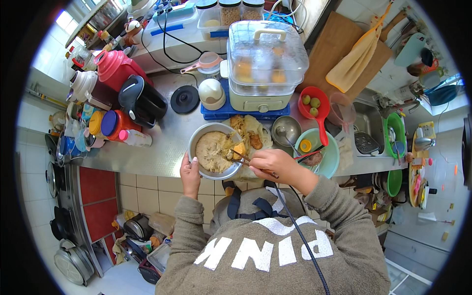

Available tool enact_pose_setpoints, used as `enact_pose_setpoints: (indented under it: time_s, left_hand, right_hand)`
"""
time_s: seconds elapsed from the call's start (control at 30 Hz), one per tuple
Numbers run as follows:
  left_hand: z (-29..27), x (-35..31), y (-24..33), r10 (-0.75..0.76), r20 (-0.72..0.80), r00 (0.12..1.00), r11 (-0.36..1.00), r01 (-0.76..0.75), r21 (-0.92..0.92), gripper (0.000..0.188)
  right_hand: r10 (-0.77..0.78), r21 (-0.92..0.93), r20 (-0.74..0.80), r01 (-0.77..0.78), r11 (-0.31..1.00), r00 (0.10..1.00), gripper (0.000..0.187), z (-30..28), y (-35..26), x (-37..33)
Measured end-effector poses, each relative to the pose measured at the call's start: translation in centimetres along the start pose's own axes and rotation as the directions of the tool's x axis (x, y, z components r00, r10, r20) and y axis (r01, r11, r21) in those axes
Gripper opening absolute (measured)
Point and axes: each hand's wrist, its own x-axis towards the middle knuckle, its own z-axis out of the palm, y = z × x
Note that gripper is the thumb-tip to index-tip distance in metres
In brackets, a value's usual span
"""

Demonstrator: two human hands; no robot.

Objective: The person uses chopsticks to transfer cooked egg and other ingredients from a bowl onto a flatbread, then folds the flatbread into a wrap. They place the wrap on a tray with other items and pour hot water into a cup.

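My left hand point(190, 173) grips the left rim of a metal bowl point(193, 147) at the front edge of the counter. A pale brown, wet, lumpy mixture point(209, 152) fills much of the bowl, with yellowish shreds and an orange piece on its right side. Closed round a pair of brown chopsticks point(239, 156), my right hand point(275, 167) holds their tips in the mixture. Just behind the bowl lies a heap of yellow-brown scraps or peelings point(242, 127) on a pale sheet. A small metal bowl point(286, 131) with a spoon stands to its right.
Behind is a steamer point(265, 64) with a clear lid on a blue base. A mint basin point(328, 164) and a red strainer point(314, 105) with green fruit stand right, before the sink point(368, 125). A black kettle point(142, 102), jars and flasks crowd the left. A black cable point(300, 226) crosses my front.
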Motion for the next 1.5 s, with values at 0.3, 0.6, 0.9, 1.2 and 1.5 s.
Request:
enact_pose_setpoints:
  time_s: [0.3,0.6,0.9,1.2,1.5]
  left_hand:
    - [0.5,-0.5,0.9,0.046,0.012,0.999,0.998,-0.046,0.031,0.045]
    - [0.1,-1.1,0.6,0.034,0.008,0.999,0.999,-0.034,0.027,0.047]
    - [1.6,-1.3,0.7,0.035,0.007,0.999,0.999,-0.035,-0.026,0.046]
    - [2.1,-1.1,0.8,-0.002,0.039,0.999,1.000,0.003,-0.021,0.043]
    - [2.5,-0.9,0.3,0.048,0.002,0.999,0.998,-0.048,-0.042,0.044]
  right_hand:
    - [-0.116,0.000,0.087,0.116,0.993,0.989,0.015,0.3,0.5,1.4]
    - [0.134,0.332,-0.001,-0.126,0.935,0.991,0.014,0.3,0.7,0.5]
    - [0.539,0.662,-0.075,-0.362,0.656,0.839,0.028,2.6,2.1,-2.3]
    - [0.541,0.640,-0.153,-0.334,0.692,0.827,0.030,3.8,1.9,-3.0]
    - [0.608,0.772,-0.089,-0.331,0.543,0.789,0.033,4.4,2.3,-3.0]
